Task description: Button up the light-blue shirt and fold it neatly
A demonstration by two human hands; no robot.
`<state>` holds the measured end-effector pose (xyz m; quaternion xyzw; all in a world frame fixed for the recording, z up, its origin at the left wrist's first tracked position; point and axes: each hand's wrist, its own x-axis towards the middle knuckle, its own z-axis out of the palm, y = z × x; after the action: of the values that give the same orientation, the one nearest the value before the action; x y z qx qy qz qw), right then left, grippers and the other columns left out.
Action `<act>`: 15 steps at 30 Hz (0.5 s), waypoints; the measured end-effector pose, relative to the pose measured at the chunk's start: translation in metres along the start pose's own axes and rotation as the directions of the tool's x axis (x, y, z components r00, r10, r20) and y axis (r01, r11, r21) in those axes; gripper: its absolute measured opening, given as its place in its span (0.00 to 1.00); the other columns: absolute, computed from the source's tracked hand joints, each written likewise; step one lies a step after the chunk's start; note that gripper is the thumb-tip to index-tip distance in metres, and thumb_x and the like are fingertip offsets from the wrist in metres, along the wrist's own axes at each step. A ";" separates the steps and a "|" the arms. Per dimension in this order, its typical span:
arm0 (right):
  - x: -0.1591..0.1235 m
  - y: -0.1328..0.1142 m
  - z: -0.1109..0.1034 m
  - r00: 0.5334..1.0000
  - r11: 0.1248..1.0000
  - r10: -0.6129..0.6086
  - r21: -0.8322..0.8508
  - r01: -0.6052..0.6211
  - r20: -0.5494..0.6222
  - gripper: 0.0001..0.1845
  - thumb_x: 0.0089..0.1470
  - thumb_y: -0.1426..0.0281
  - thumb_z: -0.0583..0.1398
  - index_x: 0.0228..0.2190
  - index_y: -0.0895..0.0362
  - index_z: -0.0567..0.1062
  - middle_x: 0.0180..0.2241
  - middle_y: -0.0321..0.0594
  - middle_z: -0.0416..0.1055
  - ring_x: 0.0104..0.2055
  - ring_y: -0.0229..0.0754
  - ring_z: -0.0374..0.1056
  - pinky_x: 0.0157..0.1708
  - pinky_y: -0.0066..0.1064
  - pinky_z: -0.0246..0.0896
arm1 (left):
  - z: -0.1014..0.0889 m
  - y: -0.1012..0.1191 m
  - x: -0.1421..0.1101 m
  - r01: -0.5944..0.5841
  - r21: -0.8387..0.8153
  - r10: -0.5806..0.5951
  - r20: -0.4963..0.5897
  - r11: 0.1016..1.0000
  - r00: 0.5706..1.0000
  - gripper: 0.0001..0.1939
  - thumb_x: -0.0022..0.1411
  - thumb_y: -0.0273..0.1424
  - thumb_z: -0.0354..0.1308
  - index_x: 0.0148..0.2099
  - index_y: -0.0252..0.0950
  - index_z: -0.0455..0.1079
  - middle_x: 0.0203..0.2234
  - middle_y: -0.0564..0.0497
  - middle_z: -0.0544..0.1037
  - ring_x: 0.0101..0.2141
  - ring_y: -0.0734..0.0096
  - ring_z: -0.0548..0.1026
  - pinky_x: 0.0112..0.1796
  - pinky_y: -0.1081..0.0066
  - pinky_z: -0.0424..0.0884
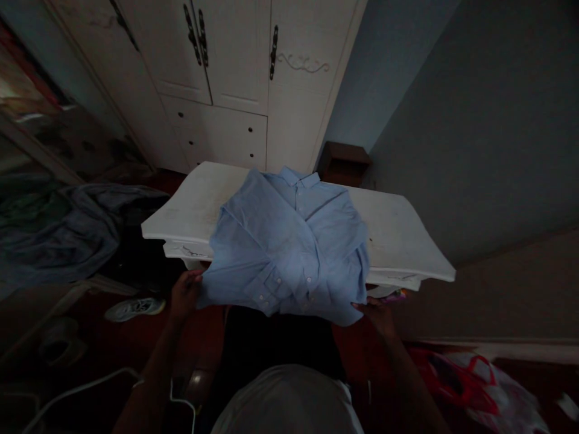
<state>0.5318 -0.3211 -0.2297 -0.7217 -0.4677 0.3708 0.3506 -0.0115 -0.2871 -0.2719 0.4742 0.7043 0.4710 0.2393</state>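
A light blue button-up shirt (289, 235) lies front side up on a white table (398, 223), its collar toward the wardrobe. Both sleeves are folded inward across the front, with the cuffs near the hem. The lower part of the shirt hangs past the table's near edge. My left hand (186, 294) pinches the hem's left corner between thumb and fingers. At the opposite corner, my right hand (376, 314) grips the hem the same way. The hem is stretched between the two hands.
Beyond the table stands a white wardrobe (235, 78) with dark handles. A brown box-like stand (346, 158) is by the wall. Dark clothes (90, 223) are heaped at the left, above a shoe (136, 308). Red and white bags (484, 386) lie at the lower right.
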 end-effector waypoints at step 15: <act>-0.015 0.008 0.024 0.993 0.987 -0.004 0.157 -0.016 0.121 0.34 0.36 0.42 0.65 0.31 0.60 0.79 0.32 0.45 0.78 0.36 0.53 0.72 0.38 0.40 0.66 | 0.011 0.015 -0.023 0.093 -0.019 -0.092 0.065 0.995 0.994 0.28 0.42 0.52 0.63 0.39 0.35 0.71 0.35 0.46 0.79 0.38 0.57 0.76 0.38 0.65 0.73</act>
<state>0.5097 -0.3342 -0.2453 -0.6693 -0.4550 0.4509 0.3765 0.0140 -0.3009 -0.2656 0.4532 0.7122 0.4517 0.2887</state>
